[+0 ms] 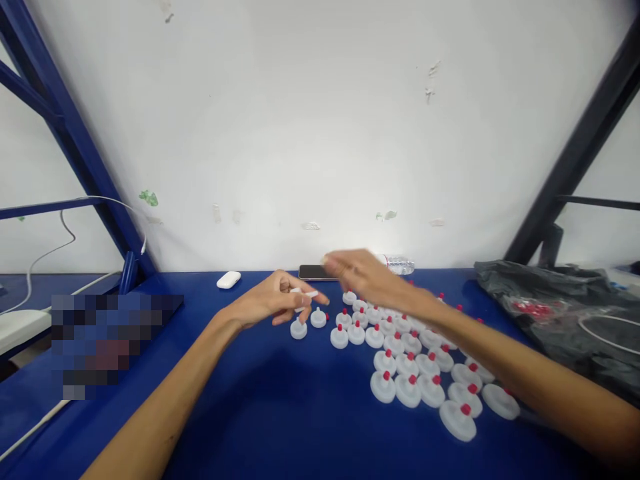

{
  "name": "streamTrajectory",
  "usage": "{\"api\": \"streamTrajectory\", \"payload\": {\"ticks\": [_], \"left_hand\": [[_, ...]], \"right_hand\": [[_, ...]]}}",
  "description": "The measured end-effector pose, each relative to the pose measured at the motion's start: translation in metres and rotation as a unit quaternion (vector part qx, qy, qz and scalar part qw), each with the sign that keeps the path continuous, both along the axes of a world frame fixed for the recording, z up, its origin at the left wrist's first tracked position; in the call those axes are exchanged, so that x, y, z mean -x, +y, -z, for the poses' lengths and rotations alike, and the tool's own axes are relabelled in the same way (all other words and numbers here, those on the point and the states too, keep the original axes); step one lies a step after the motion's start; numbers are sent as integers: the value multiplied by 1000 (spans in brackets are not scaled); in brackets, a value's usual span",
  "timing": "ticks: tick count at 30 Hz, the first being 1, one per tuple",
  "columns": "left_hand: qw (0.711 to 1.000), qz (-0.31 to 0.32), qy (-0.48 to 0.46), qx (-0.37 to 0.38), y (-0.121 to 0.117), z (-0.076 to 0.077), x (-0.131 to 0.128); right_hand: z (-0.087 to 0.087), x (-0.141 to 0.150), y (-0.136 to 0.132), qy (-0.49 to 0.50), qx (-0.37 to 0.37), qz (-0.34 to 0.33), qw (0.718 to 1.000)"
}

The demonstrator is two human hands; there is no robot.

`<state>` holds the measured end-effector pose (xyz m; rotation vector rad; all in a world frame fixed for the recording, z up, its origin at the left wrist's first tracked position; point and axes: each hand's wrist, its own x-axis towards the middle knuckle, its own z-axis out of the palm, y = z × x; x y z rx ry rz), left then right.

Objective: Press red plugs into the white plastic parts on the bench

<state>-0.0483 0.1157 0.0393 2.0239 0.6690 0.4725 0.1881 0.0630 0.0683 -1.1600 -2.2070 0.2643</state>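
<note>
My left hand (283, 298) is closed around a white plastic nozzle cap (304, 299), held between thumb and fingers above the blue table (235, 393). Just under it stand two white caps without red tips, one (299, 329) nearer and another (318, 318) to its right. A small red tip (327, 317) lies beside the second one. My right hand (357, 270) is raised to the right of the left hand, its fingers pointing left and smeared by motion; whether it holds anything does not show. Below its forearm spread several white caps with red tips (384, 387).
Along the wall lie a phone (311, 272), a clear bottle (401, 265) and a white earbud case (229, 280). Black plastic bags (505, 283) with a bag of red tips (534, 309) fill the right side. A blue post (95, 160) rises at left; cables run there.
</note>
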Motion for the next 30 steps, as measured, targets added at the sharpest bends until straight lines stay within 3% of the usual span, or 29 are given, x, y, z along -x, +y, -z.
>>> {"api": "streamTrajectory", "payload": {"ticks": [3,8,14,21,26,30], "left_hand": [[998,-49,28,-28,13,5,13],[983,-135,76,-95,36,17,28],[978,-77,160,-107,34,24,25],[975,-15,200,-92,35,32,21],[975,-12,206,-88,33,33,20],[977,-34,181,-110,26,29,16]], "right_hand": [[-8,-22,9,-25,-3,80,996],[11,-31,21,-185,88,49,978],[37,-20,29,-187,133,-31,973],[33,-25,30,-170,114,-17,979],[27,-25,20,-231,120,13,965],[28,-20,14,-288,122,-4,950]]}}
